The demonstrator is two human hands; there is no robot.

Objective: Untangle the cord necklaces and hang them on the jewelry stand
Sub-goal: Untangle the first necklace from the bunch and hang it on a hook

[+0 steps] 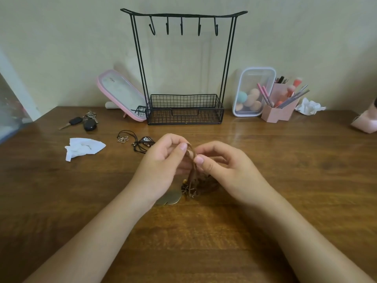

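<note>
A brown cord necklace is lifted off the wooden table at the centre. My left hand pinches its top loop between thumb and fingers. My right hand pinches the same cords just below. The tangled lower end with beads and a flat metal pendant rests on the table under my hands. Black cord necklaces with a flower pendant and a stone pendant lie to the left, partly hidden by my left hand. The black wire jewelry stand stands at the back, its several hooks bare.
Keys and a crumpled white tissue lie at the left. A pink-rimmed mirror leans beside the stand. A clear box of sponges, a pink brush holder and another tissue sit at the back right.
</note>
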